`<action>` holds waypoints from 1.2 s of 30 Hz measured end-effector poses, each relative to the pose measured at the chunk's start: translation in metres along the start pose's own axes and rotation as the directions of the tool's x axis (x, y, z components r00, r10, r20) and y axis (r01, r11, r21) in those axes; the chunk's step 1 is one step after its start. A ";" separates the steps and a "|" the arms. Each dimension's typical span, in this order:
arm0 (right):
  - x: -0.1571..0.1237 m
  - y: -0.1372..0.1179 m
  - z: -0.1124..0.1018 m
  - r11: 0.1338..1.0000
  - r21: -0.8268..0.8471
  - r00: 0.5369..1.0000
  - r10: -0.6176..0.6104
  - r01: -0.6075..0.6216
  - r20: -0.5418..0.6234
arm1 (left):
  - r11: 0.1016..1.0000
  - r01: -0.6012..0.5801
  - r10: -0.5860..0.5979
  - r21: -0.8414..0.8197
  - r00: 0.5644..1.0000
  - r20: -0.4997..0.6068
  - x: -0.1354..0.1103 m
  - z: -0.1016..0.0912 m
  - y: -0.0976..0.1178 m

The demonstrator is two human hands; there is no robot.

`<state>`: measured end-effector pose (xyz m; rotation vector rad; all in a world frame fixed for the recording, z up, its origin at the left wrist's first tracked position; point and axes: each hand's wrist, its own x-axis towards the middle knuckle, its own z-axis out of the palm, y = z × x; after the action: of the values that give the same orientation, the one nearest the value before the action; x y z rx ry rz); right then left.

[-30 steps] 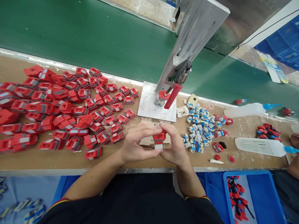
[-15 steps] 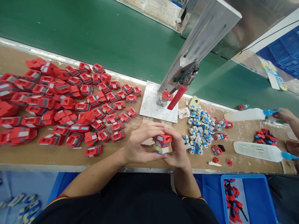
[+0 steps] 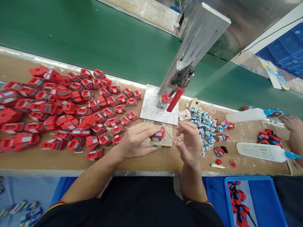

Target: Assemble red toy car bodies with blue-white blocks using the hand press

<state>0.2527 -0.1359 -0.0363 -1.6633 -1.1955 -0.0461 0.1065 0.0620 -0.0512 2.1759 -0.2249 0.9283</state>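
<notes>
My left hand [image 3: 136, 141] is closed on a small red toy part [image 3: 156, 137] with grey, yellow and blue bits on its underside, held just above the wooden bench. My right hand [image 3: 189, 143] hovers a little to the right of it, fingers spread and blurred, holding nothing. A big heap of red toy parts [image 3: 63, 108] covers the bench to the left. A pile of small blue, white and yellow pieces [image 3: 204, 123] lies to the right of my right hand.
A hand press with a red lever [image 3: 175, 98] stands on a metal plate [image 3: 153, 110] just beyond my hands. Two squeeze bottles [image 3: 262, 151] lie at the right, near another person's hand [image 3: 292, 123]. A green conveyor belt [image 3: 106, 41] runs behind. A blue tray [image 3: 265, 201] sits below right.
My right hand has let go of the toy part and pulled away to the right, fingers opening. My left hand now holds the part alone, slightly lower and to the left.
</notes>
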 end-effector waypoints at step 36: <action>0.173 -0.007 -0.047 0.906 0.339 0.967 -0.230 0.255 -0.111 | 0.869 0.477 -0.320 -0.131 0.744 0.586 0.099 -0.041 -0.109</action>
<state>0.3575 -0.0543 0.0847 -1.1867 -1.2705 -0.0412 0.2017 0.1794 -0.0270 2.0562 -0.1306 -0.0003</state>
